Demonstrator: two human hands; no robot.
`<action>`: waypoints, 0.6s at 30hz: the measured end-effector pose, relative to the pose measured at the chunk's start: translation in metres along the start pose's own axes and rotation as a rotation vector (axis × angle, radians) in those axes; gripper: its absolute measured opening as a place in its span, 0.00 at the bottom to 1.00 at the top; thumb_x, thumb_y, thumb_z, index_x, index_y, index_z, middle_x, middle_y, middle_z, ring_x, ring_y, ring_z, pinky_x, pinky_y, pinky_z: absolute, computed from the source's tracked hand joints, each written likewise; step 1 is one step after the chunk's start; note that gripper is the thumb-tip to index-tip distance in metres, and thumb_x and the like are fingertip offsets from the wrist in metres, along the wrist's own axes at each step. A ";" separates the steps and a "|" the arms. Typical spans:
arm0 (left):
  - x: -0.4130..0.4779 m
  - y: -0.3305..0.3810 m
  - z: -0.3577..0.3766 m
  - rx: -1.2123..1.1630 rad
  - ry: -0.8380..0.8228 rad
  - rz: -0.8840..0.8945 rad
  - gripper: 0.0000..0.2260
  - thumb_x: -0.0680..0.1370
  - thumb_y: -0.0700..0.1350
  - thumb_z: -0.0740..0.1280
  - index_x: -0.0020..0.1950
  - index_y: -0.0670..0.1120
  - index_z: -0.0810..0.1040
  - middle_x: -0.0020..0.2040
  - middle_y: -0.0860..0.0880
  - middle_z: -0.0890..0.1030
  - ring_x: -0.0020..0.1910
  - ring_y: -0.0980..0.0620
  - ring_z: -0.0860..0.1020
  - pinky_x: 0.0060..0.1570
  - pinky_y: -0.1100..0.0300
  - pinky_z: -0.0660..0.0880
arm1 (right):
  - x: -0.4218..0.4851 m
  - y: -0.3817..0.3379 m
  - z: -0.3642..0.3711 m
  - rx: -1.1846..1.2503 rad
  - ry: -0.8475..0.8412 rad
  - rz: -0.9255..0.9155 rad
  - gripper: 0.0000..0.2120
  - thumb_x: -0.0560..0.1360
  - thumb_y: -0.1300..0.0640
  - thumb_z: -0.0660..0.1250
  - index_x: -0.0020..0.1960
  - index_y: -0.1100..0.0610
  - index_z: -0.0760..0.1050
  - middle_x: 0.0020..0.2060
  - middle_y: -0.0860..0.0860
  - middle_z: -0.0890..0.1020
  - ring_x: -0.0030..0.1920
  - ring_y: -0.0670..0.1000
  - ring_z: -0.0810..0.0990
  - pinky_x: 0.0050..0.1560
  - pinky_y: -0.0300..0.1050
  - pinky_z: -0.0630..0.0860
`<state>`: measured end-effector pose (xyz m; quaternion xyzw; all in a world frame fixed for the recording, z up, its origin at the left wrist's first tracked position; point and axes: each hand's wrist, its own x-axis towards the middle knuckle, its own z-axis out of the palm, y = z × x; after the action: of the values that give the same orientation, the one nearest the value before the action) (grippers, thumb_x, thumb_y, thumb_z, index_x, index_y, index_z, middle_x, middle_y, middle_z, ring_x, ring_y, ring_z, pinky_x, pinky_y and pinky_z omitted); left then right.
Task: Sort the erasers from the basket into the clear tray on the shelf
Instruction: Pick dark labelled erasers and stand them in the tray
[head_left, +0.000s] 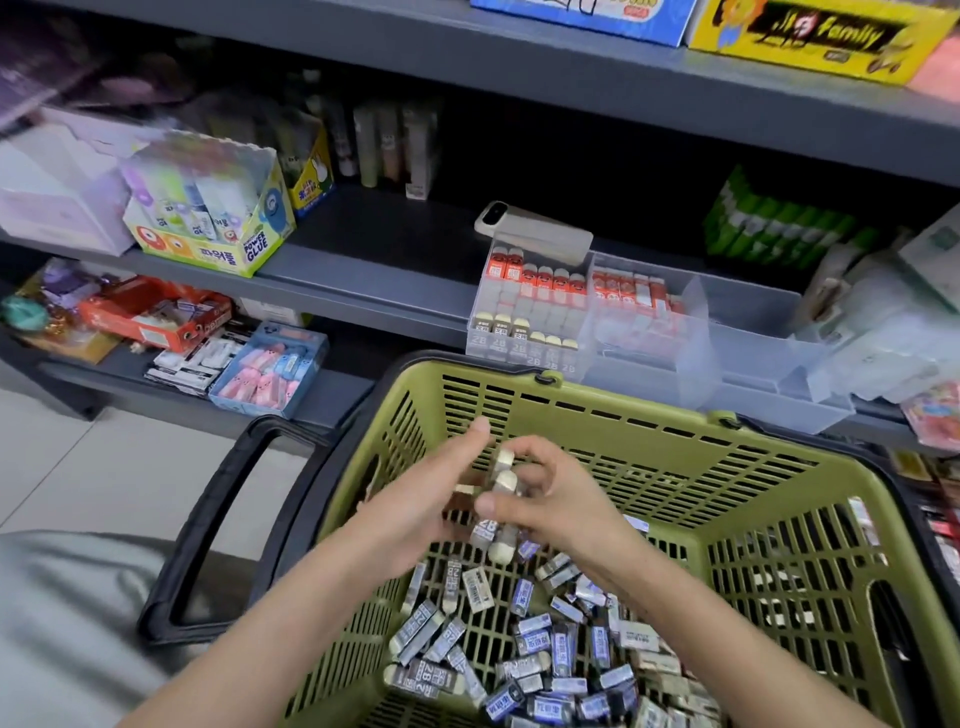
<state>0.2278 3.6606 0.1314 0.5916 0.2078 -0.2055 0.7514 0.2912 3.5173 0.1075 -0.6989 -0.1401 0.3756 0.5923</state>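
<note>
A green slotted basket with black handles sits below the shelf and holds several loose erasers in grey and blue sleeves. Over the basket, my left hand and my right hand meet, both closed around a small bunch of cream-tipped 2B erasers. On the shelf edge beyond stands the clear tray. Its left compartments are filled with rows of red-sleeved erasers and 2B erasers; its right compartment looks bare.
A phone lies on top of the clear tray's back left corner. A Power Glue display box stands on the shelf at left, green packs at right. Lower left shelf holds boxes of small goods.
</note>
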 end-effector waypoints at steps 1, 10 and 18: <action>0.002 0.000 0.002 -0.154 -0.085 -0.082 0.23 0.73 0.64 0.59 0.60 0.51 0.77 0.57 0.46 0.82 0.55 0.46 0.81 0.47 0.50 0.79 | -0.004 -0.010 0.002 -0.063 0.028 -0.025 0.20 0.64 0.59 0.78 0.52 0.52 0.74 0.42 0.57 0.83 0.38 0.50 0.82 0.35 0.46 0.78; 0.000 0.002 -0.023 -0.443 -0.051 -0.045 0.26 0.72 0.63 0.64 0.53 0.41 0.81 0.36 0.43 0.79 0.28 0.50 0.76 0.19 0.65 0.69 | -0.004 -0.031 0.001 -0.069 0.209 -0.265 0.07 0.73 0.55 0.70 0.50 0.54 0.78 0.34 0.47 0.81 0.27 0.44 0.77 0.30 0.37 0.75; -0.006 0.009 -0.039 -0.778 -0.150 0.175 0.24 0.52 0.34 0.83 0.44 0.40 0.79 0.30 0.49 0.71 0.26 0.56 0.69 0.21 0.68 0.68 | 0.047 0.111 0.028 -1.474 -0.387 -0.323 0.23 0.74 0.54 0.67 0.68 0.52 0.69 0.64 0.51 0.72 0.61 0.54 0.67 0.61 0.52 0.68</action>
<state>0.2258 3.7005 0.1339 0.2619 0.1636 -0.0892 0.9469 0.2760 3.5392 -0.0132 -0.8054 -0.5543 0.2098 -0.0129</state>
